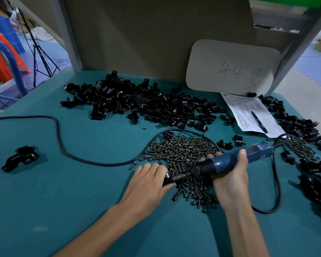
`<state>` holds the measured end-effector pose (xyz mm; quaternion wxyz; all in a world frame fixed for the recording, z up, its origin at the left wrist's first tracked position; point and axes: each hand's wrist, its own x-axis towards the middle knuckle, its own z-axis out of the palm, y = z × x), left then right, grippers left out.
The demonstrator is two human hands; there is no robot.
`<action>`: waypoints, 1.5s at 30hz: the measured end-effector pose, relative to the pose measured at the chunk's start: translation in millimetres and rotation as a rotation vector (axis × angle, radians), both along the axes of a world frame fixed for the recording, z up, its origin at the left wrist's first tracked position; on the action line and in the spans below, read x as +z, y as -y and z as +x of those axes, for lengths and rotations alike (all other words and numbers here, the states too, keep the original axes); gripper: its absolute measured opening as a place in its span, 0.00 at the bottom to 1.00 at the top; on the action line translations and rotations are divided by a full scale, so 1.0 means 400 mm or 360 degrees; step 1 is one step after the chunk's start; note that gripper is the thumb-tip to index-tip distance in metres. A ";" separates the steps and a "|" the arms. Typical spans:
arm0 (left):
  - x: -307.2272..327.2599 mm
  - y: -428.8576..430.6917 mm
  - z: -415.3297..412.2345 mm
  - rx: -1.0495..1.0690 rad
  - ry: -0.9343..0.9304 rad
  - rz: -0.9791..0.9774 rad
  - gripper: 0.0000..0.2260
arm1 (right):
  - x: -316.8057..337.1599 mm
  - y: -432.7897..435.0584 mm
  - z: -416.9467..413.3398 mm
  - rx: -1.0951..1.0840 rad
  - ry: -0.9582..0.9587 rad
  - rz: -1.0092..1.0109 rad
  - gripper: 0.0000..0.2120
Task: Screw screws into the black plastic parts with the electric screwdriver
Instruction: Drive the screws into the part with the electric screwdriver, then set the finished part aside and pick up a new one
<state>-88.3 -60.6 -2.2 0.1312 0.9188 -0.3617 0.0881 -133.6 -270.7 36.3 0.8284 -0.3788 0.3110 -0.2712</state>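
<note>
1. Electric screwdriver (228, 162), blue-bodied with a black nose, lies nearly level just right of the frame's centre, its bit pointing left and slightly down into a black plastic part (168, 179).
2. Right hand (230, 175) is clenched around the tool's barrel, thumb on top. Left hand (148, 179) is curled over the small black part and pins it at the near-left edge of the screw pile (182, 156), so the part sits under the fingers, touching the bit's tip. How tightly it is gripped cannot be told.
3. Likely trouble, as I judge it: the bit meets the part at a shallow slant, so it may cam out of the screw head or drive the screw crooked into the plastic.
4. Left fingertips lie close beside the bit. A slip would send the tip toward them.
5. Loose screws lie under and around the part. It may rock on them, and the work could shift.
6. Black power cord (82, 158) loops around the pile on the teal surface (82, 201) and trails off right. A snag would tug the tool off line.
7. More black parts are heaped (137, 104) in the upper middle and along the right edge, well apart from both hands. One bigger piece (20, 157) lies alone at the left.
</note>
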 end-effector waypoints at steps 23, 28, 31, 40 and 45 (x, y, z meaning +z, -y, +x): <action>0.003 -0.005 -0.002 -0.0088 -0.0371 -0.0123 0.17 | 0.030 0.000 -0.027 0.0063 0.0181 0.0000 0.34; 0.018 -0.022 0.001 -0.0117 -0.0755 -0.0585 0.19 | 0.093 0.030 -0.037 -0.0010 0.0235 -0.0135 0.27; 0.021 -0.040 0.006 -0.0055 -0.0989 -0.1042 0.19 | 0.138 0.094 -0.068 -0.0059 0.0066 -0.0389 0.18; 0.010 -0.033 0.013 0.0002 -0.0995 -0.1042 0.19 | 0.054 0.122 -0.166 0.0634 -0.1806 -0.2110 0.18; 0.029 0.009 -0.003 0.0021 -0.0671 -0.0986 0.15 | 0.070 0.057 -0.180 0.0471 -0.1715 -0.2462 0.31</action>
